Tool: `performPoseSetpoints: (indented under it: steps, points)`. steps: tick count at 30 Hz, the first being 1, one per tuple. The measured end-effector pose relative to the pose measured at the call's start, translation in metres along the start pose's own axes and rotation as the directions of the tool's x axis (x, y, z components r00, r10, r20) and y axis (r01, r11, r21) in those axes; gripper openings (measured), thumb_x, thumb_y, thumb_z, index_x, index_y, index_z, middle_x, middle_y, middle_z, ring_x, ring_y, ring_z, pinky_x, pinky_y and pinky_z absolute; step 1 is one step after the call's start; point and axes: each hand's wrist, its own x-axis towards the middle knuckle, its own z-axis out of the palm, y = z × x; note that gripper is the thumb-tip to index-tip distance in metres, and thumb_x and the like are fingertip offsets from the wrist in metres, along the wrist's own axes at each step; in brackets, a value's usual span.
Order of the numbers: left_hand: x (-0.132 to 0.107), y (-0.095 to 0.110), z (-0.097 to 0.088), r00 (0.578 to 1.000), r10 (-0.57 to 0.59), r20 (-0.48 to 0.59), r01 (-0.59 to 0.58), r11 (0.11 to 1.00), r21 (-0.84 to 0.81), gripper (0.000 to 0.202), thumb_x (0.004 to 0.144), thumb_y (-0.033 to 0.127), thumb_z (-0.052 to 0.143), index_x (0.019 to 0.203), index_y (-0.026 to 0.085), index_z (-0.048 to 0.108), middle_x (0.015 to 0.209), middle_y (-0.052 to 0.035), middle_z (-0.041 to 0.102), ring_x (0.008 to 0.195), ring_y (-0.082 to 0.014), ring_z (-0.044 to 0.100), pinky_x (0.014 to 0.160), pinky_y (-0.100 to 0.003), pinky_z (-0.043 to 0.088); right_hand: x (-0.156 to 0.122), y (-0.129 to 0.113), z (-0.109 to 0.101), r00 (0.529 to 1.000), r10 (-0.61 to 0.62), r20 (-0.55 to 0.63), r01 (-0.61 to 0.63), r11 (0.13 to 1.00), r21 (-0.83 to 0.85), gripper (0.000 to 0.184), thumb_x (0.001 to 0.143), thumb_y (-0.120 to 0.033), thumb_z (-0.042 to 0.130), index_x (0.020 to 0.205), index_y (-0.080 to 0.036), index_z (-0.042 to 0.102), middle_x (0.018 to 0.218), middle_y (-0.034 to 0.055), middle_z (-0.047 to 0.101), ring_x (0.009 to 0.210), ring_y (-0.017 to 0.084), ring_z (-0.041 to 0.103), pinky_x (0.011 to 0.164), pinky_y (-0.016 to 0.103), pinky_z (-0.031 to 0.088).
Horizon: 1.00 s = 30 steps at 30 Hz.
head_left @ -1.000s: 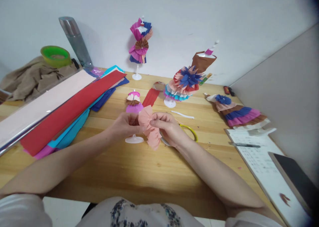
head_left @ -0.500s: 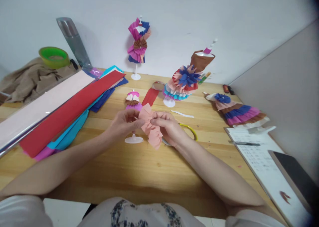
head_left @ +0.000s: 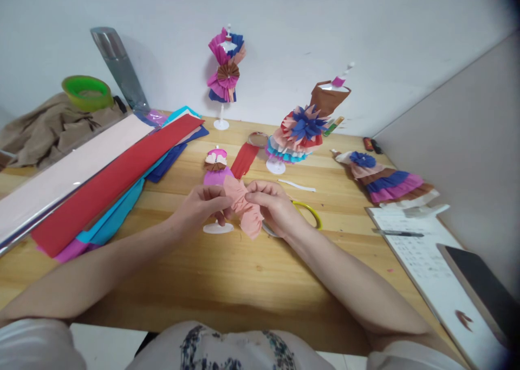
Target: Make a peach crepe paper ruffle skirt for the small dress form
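Between my hands is a gathered strip of peach crepe paper, ruffled and narrowed at its middle. My right hand pinches it near that middle with thumb and fingertips. My left hand has its thumb and fingers closed on the strip's left edge. Just behind them stands a small dress form in a pink, white and brown top and purple skirt; my left hand hides part of its stand. Partly under my right wrist lies a roll of tape with a yellow rim.
Crepe paper sheets, a red one uppermost, lie at left. Two dressed forms stand behind, one with a brown fan rosette, one with a blue flower. A paper dress, clipboard and phone are at right.
My left hand has shifted slightly down and its fingers have changed their hold along the peach paper's edge. The right hand keeps its pinch in nearly the same place.
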Motion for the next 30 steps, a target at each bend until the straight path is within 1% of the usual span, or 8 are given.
performPoseSetpoints:
  steps: [3,6,11,15,18,22,25,30]
  points:
    - [-0.0011,0.0010,0.0004,1.000,0.020,-0.005,-0.020,0.999,0.041,0.022,0.064,0.028,0.071,0.054,0.013,0.058,0.055,-0.0005,0.061,0.045,-0.0070,0.054,0.047,-0.019,0.046,0.0001,0.0000,-0.0003,1.000,-0.013,-0.013,0.012,1.000,-0.028,0.011,0.056,-0.022,0.073,0.058,-0.016,0.064,0.053,-0.0021,0.062,0.046,0.008,0.050,0.048,0.021,0.033]
    - [-0.0016,0.0022,-0.0002,0.999,0.046,-0.020,-0.044,0.996,0.072,0.020,0.066,0.030,0.072,0.064,0.013,0.062,0.057,-0.0001,0.061,0.048,-0.0079,0.054,0.046,-0.019,0.047,0.0003,-0.0004,0.0000,1.000,-0.014,-0.015,0.014,1.000,-0.026,0.011,0.055,-0.022,0.073,0.058,-0.016,0.065,0.053,-0.0018,0.063,0.047,0.009,0.051,0.049,0.022,0.034]
    - [-0.0004,0.0039,-0.0023,0.998,0.057,-0.020,-0.056,0.998,0.025,0.037,0.072,0.046,0.072,0.085,0.013,0.060,0.063,-0.0006,0.061,0.052,-0.0115,0.058,0.043,-0.020,0.048,0.0009,0.0005,0.0009,1.000,-0.018,-0.018,0.018,0.999,-0.043,0.013,0.054,-0.024,0.075,0.057,-0.016,0.065,0.053,-0.0022,0.061,0.047,0.009,0.049,0.049,0.022,0.032]
    - [0.0028,0.0034,-0.0021,0.990,0.137,-0.033,-0.135,0.989,0.058,0.045,0.070,0.046,0.075,0.096,0.013,0.060,0.076,-0.0019,0.063,0.058,-0.0111,0.058,0.044,-0.020,0.048,0.0015,0.0030,-0.0001,1.000,-0.028,-0.009,0.027,0.998,-0.061,0.012,0.055,-0.023,0.074,0.058,-0.017,0.064,0.053,-0.0026,0.060,0.048,0.009,0.049,0.051,0.023,0.034]
    - [0.0045,0.0021,-0.0011,0.992,0.123,0.005,-0.123,0.985,0.122,0.044,0.067,0.042,0.078,0.094,0.012,0.062,0.078,-0.0034,0.065,0.061,-0.0116,0.058,0.046,-0.019,0.047,0.0012,0.0033,-0.0007,0.999,-0.037,-0.006,0.036,0.997,-0.061,0.012,0.057,-0.024,0.074,0.058,-0.017,0.064,0.054,-0.0019,0.061,0.049,0.010,0.050,0.052,0.023,0.036]
    - [0.0038,0.0025,-0.0006,0.998,0.060,0.023,-0.064,0.976,0.208,0.036,0.069,0.044,0.075,0.078,0.011,0.064,0.063,-0.0005,0.061,0.054,-0.0090,0.054,0.048,-0.020,0.045,0.0003,0.0017,0.0000,0.999,-0.034,-0.012,0.033,0.998,-0.051,0.011,0.057,-0.024,0.074,0.058,-0.017,0.065,0.052,-0.0012,0.062,0.049,0.010,0.051,0.051,0.023,0.036]
    - [0.0014,0.0048,0.0000,0.996,0.086,0.027,-0.090,0.964,0.252,0.035,0.069,0.046,0.074,0.074,0.012,0.065,0.063,-0.0011,0.061,0.056,-0.0110,0.055,0.049,-0.021,0.044,-0.0002,0.0011,0.0008,0.999,-0.038,-0.018,0.037,0.999,-0.039,0.010,0.056,-0.023,0.074,0.057,-0.017,0.066,0.054,-0.0008,0.064,0.050,0.010,0.053,0.052,0.022,0.037]
    - [-0.0010,0.0045,0.0020,0.985,0.172,-0.006,-0.160,0.926,0.343,0.025,0.071,0.037,0.072,0.068,0.013,0.067,0.060,-0.0007,0.060,0.055,-0.0096,0.051,0.047,-0.019,0.035,-0.0011,0.0006,0.0014,0.999,-0.030,-0.018,0.029,0.999,-0.030,0.011,0.056,-0.024,0.074,0.056,-0.017,0.065,0.054,-0.0012,0.063,0.048,0.009,0.051,0.049,0.022,0.036]
